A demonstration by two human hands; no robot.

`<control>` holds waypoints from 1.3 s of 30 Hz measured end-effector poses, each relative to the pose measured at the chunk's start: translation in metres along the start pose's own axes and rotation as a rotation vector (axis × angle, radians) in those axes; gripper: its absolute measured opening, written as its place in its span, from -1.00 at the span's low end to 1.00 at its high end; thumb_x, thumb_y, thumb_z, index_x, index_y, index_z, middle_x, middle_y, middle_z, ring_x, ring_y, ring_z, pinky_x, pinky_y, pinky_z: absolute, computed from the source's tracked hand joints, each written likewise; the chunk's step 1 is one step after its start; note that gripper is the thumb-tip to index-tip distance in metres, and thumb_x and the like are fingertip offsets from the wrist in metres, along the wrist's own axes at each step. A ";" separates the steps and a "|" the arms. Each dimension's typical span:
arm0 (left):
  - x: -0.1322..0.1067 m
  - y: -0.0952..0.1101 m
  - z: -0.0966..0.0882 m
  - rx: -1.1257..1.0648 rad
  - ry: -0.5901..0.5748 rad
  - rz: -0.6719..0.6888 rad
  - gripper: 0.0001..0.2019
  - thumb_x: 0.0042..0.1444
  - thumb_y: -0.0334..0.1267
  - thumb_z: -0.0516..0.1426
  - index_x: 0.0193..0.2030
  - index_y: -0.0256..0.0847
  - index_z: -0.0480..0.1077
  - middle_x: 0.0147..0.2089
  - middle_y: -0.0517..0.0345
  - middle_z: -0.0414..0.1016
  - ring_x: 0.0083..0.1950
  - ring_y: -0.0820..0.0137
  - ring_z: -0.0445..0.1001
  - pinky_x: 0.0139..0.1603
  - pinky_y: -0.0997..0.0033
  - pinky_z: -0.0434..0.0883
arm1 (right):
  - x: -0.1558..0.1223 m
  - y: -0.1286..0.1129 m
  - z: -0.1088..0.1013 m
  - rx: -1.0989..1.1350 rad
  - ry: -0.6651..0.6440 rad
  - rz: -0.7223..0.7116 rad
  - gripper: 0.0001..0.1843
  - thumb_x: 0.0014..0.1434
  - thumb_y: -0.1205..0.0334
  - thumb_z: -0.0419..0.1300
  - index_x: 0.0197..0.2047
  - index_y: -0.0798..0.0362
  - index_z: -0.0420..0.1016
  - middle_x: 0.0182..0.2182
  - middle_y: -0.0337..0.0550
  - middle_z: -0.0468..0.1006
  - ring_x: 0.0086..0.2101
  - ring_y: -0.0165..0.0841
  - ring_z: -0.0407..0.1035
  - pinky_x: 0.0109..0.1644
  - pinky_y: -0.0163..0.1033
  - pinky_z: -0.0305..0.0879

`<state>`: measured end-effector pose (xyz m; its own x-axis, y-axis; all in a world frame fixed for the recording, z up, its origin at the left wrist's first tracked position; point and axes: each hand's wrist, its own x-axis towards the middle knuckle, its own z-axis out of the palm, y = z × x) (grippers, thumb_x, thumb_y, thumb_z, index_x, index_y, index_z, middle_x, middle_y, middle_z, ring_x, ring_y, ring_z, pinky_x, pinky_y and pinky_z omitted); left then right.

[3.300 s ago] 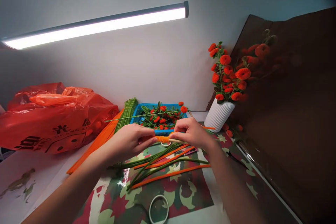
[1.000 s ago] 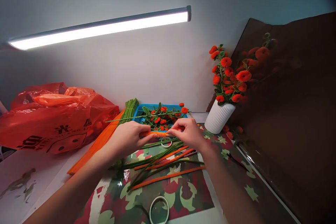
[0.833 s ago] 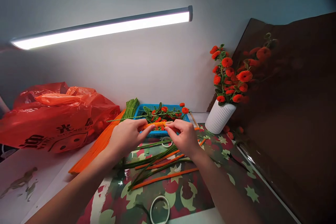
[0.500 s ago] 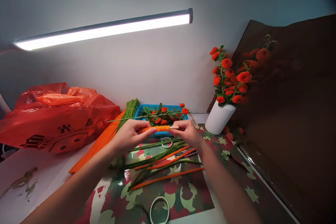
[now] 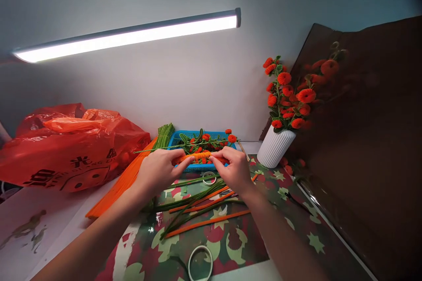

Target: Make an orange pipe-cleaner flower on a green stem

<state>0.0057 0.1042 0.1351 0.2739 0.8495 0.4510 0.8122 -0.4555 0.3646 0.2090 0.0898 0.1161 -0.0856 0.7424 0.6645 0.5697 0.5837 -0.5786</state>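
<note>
Both my hands hold a thin stick wound with a coil of orange pipe cleaner [image 5: 197, 156] level above the table. My left hand [image 5: 160, 171] pinches its left end with thumb and fingers. My right hand [image 5: 231, 169] pinches the right end, fingers closed. Just behind the coil stands a blue basket [image 5: 178, 137] of small orange flowers on green stems. Loose green and orange pipe cleaners [image 5: 201, 204] lie on the patterned mat below my hands.
A white ribbed vase [image 5: 275, 146] of orange flowers stands at the right, beside a dark brown panel [image 5: 362, 149]. A red plastic bag [image 5: 66, 147] fills the left. Bundles of orange [image 5: 118, 184] and green [image 5: 163, 135] pipe cleaners lie by it. Tape rings [image 5: 199, 262] sit near me.
Both hands have turned the stick, and the orange coil on it has grown longer along the stick. The hands sit slightly higher than at first.
</note>
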 end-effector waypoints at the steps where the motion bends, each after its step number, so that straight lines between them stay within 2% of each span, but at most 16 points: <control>1: 0.000 0.000 0.002 -0.050 0.022 -0.024 -0.54 0.09 0.11 0.04 -0.65 -0.19 0.26 -0.69 0.25 0.15 -0.60 0.48 0.07 -0.56 0.47 -0.03 | -0.002 -0.001 0.004 0.045 0.046 -0.004 -0.84 0.14 0.27 0.18 -0.39 0.06 0.59 -0.47 -0.13 0.53 -0.45 -0.39 0.36 -0.37 -0.30 0.25; 4: 0.001 -0.001 0.005 -0.252 0.012 -0.058 -0.54 0.11 0.10 0.04 -0.62 -0.22 0.28 -0.67 0.29 0.10 -0.59 0.51 0.07 -0.56 0.51 0.01 | -0.003 -0.001 0.008 0.184 0.110 0.063 -0.79 0.16 0.16 0.17 -0.38 0.07 0.58 -0.51 -0.15 0.49 -0.50 -0.41 0.30 -0.42 -0.29 0.23; 6: 0.001 -0.002 0.006 -0.366 -0.012 -0.070 -0.54 0.11 0.09 0.04 -0.61 -0.24 0.29 -0.65 0.30 0.07 -0.58 0.53 0.06 -0.58 0.53 0.02 | 0.000 0.001 0.007 0.292 0.071 0.152 -0.73 0.12 0.05 0.20 -0.44 0.07 0.56 -0.56 -0.19 0.44 -0.53 -0.43 0.24 -0.46 -0.30 0.19; 8: 0.002 -0.003 0.006 -0.448 -0.049 -0.060 -0.54 0.11 0.09 0.04 -0.61 -0.25 0.28 -0.63 0.31 0.05 -0.59 0.55 0.04 -0.60 0.55 0.01 | 0.005 0.007 0.002 0.437 -0.043 0.237 -0.64 0.04 -0.08 0.25 -0.50 0.07 0.51 -0.58 -0.21 0.40 -0.52 -0.44 0.23 -0.45 -0.30 0.19; 11: 0.004 -0.006 0.005 -0.518 -0.188 0.007 -0.55 0.09 0.08 0.04 -0.61 -0.26 0.27 -0.63 0.32 0.02 -0.60 0.56 0.01 -0.62 0.55 -0.02 | 0.013 0.018 -0.008 0.574 -0.294 0.328 -0.52 -0.13 -0.18 0.33 -0.62 0.10 0.43 -0.62 -0.26 0.35 -0.54 -0.47 0.20 -0.47 -0.33 0.15; 13: 0.005 -0.010 0.006 -0.507 -0.287 0.062 -0.55 0.09 0.07 0.04 -0.63 -0.25 0.23 -0.65 0.33 -0.01 -0.61 0.57 -0.02 -0.62 0.55 -0.04 | 0.016 0.025 -0.015 0.569 -0.414 0.353 -0.52 -0.20 -0.16 0.38 -0.65 0.12 0.42 -0.64 -0.28 0.34 -0.56 -0.49 0.20 -0.49 -0.34 0.14; 15: 0.006 -0.013 0.007 -0.442 -0.338 0.110 -0.55 0.09 0.06 0.04 -0.64 -0.23 0.18 -0.66 0.34 -0.04 -0.61 0.57 -0.05 -0.62 0.55 -0.06 | 0.017 0.029 -0.022 0.529 -0.461 0.354 -0.58 -0.21 -0.09 0.41 -0.60 0.13 0.48 -0.61 -0.25 0.40 -0.54 -0.47 0.25 -0.47 -0.33 0.17; 19: 0.005 -0.015 0.007 -0.191 -0.299 0.195 -0.54 0.10 0.07 0.05 -0.65 -0.22 0.18 -0.68 0.32 -0.01 -0.61 0.55 -0.05 -0.58 0.50 -0.09 | 0.015 0.026 -0.030 0.359 -0.456 0.287 -0.78 -0.07 0.11 0.36 -0.48 0.11 0.57 -0.50 -0.19 0.51 -0.45 -0.42 0.36 -0.40 -0.33 0.24; 22: 0.004 -0.012 0.003 -0.014 -0.236 0.210 -0.56 0.08 0.08 0.06 -0.65 -0.20 0.21 -0.68 0.28 0.07 -0.60 0.51 0.00 -0.54 0.46 -0.09 | 0.013 0.018 -0.029 0.160 -0.414 0.182 -0.91 0.02 0.25 0.31 -0.46 0.08 0.58 -0.47 -0.19 0.53 -0.42 -0.41 0.38 -0.37 -0.33 0.23; 24: 0.003 -0.009 0.001 0.053 -0.209 0.192 -0.57 0.07 0.08 0.06 -0.64 -0.19 0.23 -0.67 0.25 0.14 -0.59 0.47 0.05 -0.52 0.45 -0.09 | 0.012 0.013 -0.025 0.016 -0.355 0.114 -0.92 0.06 0.30 0.28 -0.46 0.06 0.57 -0.45 -0.20 0.54 -0.41 -0.41 0.38 -0.35 -0.32 0.21; 29: 0.001 -0.001 0.001 0.070 -0.104 0.048 -0.56 0.10 0.10 0.02 -0.63 -0.17 0.23 -0.67 0.23 0.18 -0.58 0.44 0.11 -0.53 0.44 -0.09 | 0.005 0.004 -0.009 -0.229 -0.101 -0.015 -0.87 0.11 0.38 0.22 -0.45 0.05 0.53 -0.47 -0.20 0.53 -0.41 -0.39 0.38 -0.29 -0.28 0.19; 34: -0.001 0.002 0.006 -0.151 -0.016 -0.044 -0.53 0.10 0.10 0.03 -0.66 -0.20 0.17 -0.68 0.30 0.06 -0.60 0.50 0.02 -0.54 0.48 -0.02 | -0.004 0.004 0.006 -0.111 0.148 -0.097 -0.85 0.18 0.31 0.16 -0.39 0.06 0.54 -0.49 -0.15 0.51 -0.44 -0.39 0.38 -0.33 -0.28 0.25; 39: -0.002 0.005 0.006 -0.426 -0.106 -0.139 -0.52 0.06 0.14 0.05 -0.64 -0.22 0.21 -0.65 0.32 0.01 -0.60 0.54 0.01 -0.59 0.52 -0.03 | -0.005 0.005 0.009 0.210 0.290 -0.134 -0.90 0.13 0.30 0.24 -0.41 0.03 0.56 -0.51 -0.21 0.50 -0.46 -0.41 0.37 -0.42 -0.31 0.27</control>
<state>0.0126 0.1017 0.1316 0.2462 0.9228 0.2964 0.5671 -0.3851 0.7281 0.2048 0.0914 0.1057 0.1040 0.5486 0.8296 0.3867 0.7462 -0.5419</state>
